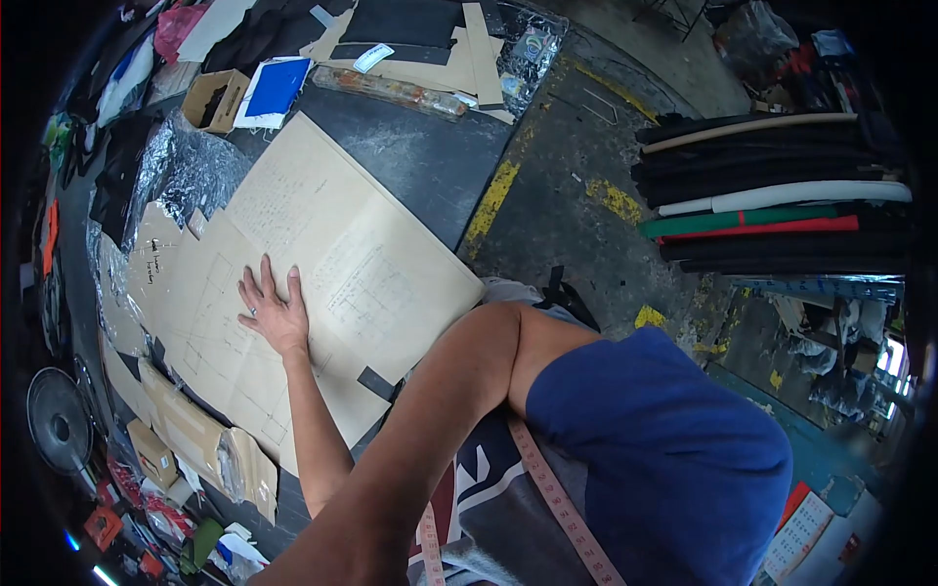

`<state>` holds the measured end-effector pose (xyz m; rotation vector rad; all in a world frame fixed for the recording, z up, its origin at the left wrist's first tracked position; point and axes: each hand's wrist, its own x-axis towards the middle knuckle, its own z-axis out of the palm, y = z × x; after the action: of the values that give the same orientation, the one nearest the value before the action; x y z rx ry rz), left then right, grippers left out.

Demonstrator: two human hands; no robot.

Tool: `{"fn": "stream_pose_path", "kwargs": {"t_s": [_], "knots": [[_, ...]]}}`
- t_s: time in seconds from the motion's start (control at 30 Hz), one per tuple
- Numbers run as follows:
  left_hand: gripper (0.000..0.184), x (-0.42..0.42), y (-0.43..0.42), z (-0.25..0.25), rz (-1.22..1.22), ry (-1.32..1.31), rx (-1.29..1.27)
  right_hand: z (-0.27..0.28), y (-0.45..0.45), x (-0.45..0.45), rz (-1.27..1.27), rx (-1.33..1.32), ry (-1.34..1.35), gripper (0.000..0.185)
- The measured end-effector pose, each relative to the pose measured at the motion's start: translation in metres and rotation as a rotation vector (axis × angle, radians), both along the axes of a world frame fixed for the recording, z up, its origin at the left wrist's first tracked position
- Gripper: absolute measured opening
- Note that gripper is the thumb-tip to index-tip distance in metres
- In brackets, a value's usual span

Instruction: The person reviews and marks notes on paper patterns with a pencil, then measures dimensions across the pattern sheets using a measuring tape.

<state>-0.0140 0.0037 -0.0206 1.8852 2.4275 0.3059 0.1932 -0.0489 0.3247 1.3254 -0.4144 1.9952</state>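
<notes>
One hand on the job?

Yep. Left hand (277, 317) is palm down, fingers spread wide, thumb out to its right, gripping nothing. Right hand is outside the frame, so no idea if it's holding something. Right forearm (430, 430) bends back below the left wrist.

Where's the work?

Big brown paper sheet (322, 210), right under the left hand, flat on the dark counter (420, 156). Handwriting and thin drawn lines around the fingers, more on the thumb side.

How would you hold it?

Same way: broad palm, fingers fanned. Even, light pressure. Pushing with the fingertips would probably skid or crease the paper.

Reading the lines?

Palm covers part of the drawing. I'd lift before shifting it, not drag: dragging could smear the marks, if they're pencil. Can't make out the writing from here.

Edges?

Watch the one past the thumb: looks layered, so pressing only the middle may let it creep. Second palm there would help. Dark patch (376, 381) sits at the edge on the wrist side; can't say if it's fixed down.

Snags?

Crinkled plastic (200, 166) beyond the fingertips, by the sheet's far edge. Slide the paper that way and it could catch. Tape measure (562, 508) hangs well to the right of the left hand; mind it when leaning in.
</notes>
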Motion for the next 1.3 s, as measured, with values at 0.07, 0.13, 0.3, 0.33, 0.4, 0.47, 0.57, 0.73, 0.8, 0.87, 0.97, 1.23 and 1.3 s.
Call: {"fn": "stream_pose_path", "kwargs": {"t_s": [0.07, 0.13, 0.3, 0.33, 0.4, 0.47, 0.57, 0.73, 0.8, 0.87, 0.97, 1.23, 1.3], "knots": [[0.068, 0.0, 0.0, 0.0, 0.002, 0.0, 0.001, 0.001, -0.001, -0.001, 0.016, -0.008, 0.011, 0.026], [0.068, 0.0, 0.002, 0.0, 0.001, 0.001, -0.003, 0.003, -0.003, -0.001, 0.031, -0.017, 0.022, 0.026], [0.068, -0.001, 0.002, 0.001, 0.007, 0.002, -0.003, 0.01, -0.008, -0.008, 0.0, -0.115, 0.11, 0.028], [0.068, 0.0, 0.001, 0.0, 0.005, 0.001, -0.005, 0.01, -0.009, -0.009, -0.031, -0.162, 0.146, 0.03], [0.068, -0.004, 0.0, 0.002, 0.011, 0.009, -0.007, 0.005, -0.008, -0.012, -0.02, -0.169, 0.143, 0.03], [0.068, 0.0, 0.001, 0.0, 0.006, 0.006, -0.008, 0.003, -0.008, -0.009, -0.014, -0.175, 0.121, 0.03], [0.066, 0.001, 0.0, 0.0, 0.0, 0.019, -0.01, 0.0, -0.008, -0.007, -0.007, -0.184, 0.092, 0.03], [0.067, -0.002, 0.001, -0.002, 0.002, 0.002, 0.004, -0.004, -0.008, -0.003, 0.016, -0.195, 0.049, 0.031], [0.067, -0.004, 0.001, -0.001, 0.005, 0.005, 0.003, -0.005, -0.01, -0.002, 0.03, -0.203, 0.037, 0.031], [0.067, -0.002, 0.001, -0.003, -0.001, 0.009, 0.006, -0.007, -0.01, 0.0, 0.038, -0.21, 0.021, 0.031], [0.067, -0.001, 0.001, -0.003, 0.005, 0.002, 0.006, -0.008, -0.01, 0.001, 0.061, -0.207, 0.006, 0.031], [0.066, -0.001, 0.0, 0.001, 0.003, 0.038, -0.01, -0.009, -0.012, 0.004, 0.106, -0.213, -0.011, 0.031], [0.066, 0.002, 0.001, -0.001, 0.006, 0.035, -0.012, -0.011, -0.012, 0.005, 0.12, -0.218, -0.017, 0.032]]}}
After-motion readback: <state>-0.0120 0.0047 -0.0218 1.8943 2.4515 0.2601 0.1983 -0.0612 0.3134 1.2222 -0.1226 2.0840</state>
